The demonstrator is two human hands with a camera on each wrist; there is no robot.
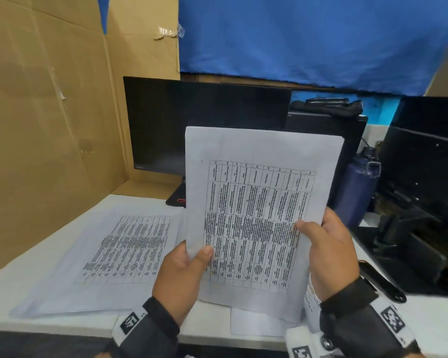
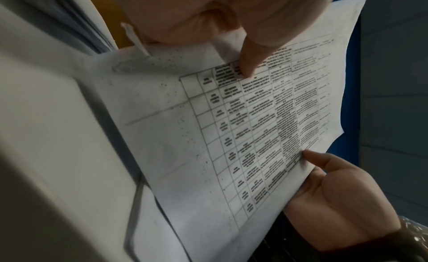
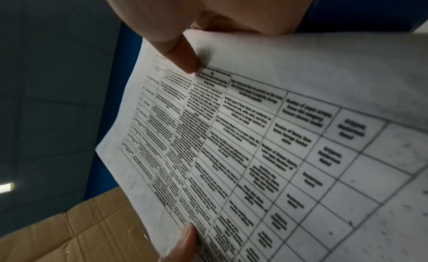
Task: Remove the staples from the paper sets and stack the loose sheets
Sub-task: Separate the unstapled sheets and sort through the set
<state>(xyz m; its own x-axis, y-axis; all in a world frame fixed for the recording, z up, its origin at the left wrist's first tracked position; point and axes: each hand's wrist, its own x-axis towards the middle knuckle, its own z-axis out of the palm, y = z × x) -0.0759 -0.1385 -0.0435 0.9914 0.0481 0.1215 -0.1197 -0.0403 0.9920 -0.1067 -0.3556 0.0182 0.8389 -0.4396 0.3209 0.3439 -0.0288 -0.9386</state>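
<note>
A paper set [image 1: 256,202] printed with a table stands raised above the white desk [image 1: 36,275], tilted toward me. My left hand [image 1: 192,257] pinches its lower left edge, thumb on the printed face. On the right edge my right hand [image 1: 318,236] grips it, thumb pressed on the print. The left wrist view shows the paper set [image 2: 231,137], my left thumb [image 2: 250,60] on it and the right hand [image 2: 336,192] at the far edge. The same sheet [image 3: 254,137] fills the right wrist view. A stack of loose sheets [image 1: 109,254] lies flat on the desk to the left. I can make out no staple.
A dark monitor [image 1: 204,125] stands behind the paper, and a cardboard wall [image 1: 49,125] closes the left side. A dark blue bottle [image 1: 357,187] and black equipment [image 1: 411,241] crowd the right. More paper [image 1: 256,324] lies under my hands near the desk's front edge.
</note>
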